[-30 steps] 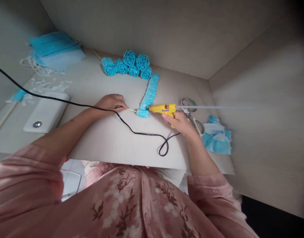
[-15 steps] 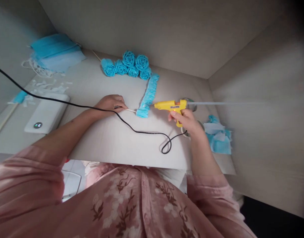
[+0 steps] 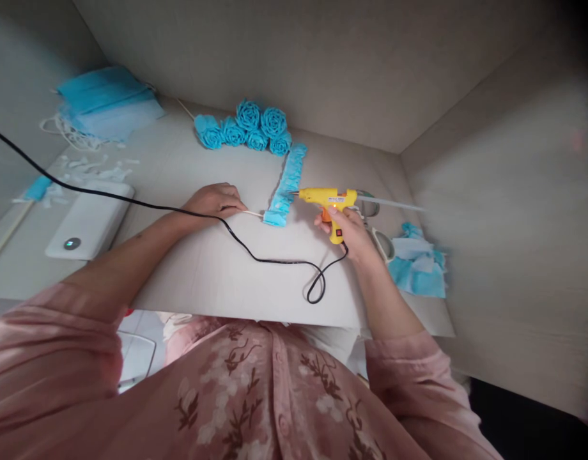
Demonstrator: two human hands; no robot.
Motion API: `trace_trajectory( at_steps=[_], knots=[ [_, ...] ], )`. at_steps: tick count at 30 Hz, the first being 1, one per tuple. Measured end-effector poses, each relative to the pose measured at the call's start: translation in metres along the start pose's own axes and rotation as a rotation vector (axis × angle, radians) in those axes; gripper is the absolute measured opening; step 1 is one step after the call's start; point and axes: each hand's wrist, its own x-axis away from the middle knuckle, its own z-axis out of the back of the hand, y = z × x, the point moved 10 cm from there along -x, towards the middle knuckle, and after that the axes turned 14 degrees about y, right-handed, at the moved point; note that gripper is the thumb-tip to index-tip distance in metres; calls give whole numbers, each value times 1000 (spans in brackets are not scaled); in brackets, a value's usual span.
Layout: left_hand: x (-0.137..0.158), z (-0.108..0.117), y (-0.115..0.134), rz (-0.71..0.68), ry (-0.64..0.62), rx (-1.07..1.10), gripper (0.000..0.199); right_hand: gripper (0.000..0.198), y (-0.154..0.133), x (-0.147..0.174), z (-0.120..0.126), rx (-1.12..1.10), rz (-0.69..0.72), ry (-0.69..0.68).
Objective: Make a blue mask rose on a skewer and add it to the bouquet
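My left hand (image 3: 215,199) is closed on a thin pale stick (image 3: 253,213). The stick's far end meets the lower end of a gathered blue strip (image 3: 288,182), which lies lengthwise on the table. In my right hand (image 3: 349,230) is a yellow glue gun (image 3: 327,197), with a small light glowing on its side. Its nozzle points left and is at the strip, around the middle; whether it touches cannot be made out. A long translucent glue stick (image 3: 399,204) juts from the gun's back. The gun's black cord (image 3: 275,260) loops across the table and over my left forearm.
Several blue rosettes (image 3: 255,128) lie at the back. Folded blue masks (image 3: 107,96) are at the back left, near white scraps (image 3: 95,169) and a white power bank (image 3: 90,220). Scissors (image 3: 383,246) and cut blue pieces (image 3: 421,268) lie to the right. Panels enclose the table.
The glue gun has moved up along the strip and its back end has swung toward me, showing the handle's switch. The cord loop shifted slightly. My left hand stays in place.
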Motion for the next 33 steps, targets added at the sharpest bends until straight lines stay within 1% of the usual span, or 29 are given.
trace_trajectory(
  at_steps=[6, 14, 20, 23, 26, 29, 33],
  knots=[
    [0, -1, 0, -10, 3, -49, 36, 58, 3, 1, -1, -29, -12, 31],
    [2, 2, -1, -32, -35, -18, 37, 53, 7, -1, -1, -69, -2, 32],
    [2, 3, -4, -74, 4, -10, 43, 50, 2, 1, -2, -126, -2, 41],
    [1, 1, -7, -22, -8, -53, 39, 52, 2, 2, -2, -113, -9, 50],
    [0, 1, -7, 4, 16, -93, 37, 53, 1, 2, -2, -90, -5, 43],
    [-1, 0, -4, -15, 25, -111, 37, 52, -1, 2, -3, -57, 32, 39],
    [-1, -3, -9, 21, -8, -165, 38, 53, -4, 2, -2, 30, 99, 80]
  ],
)
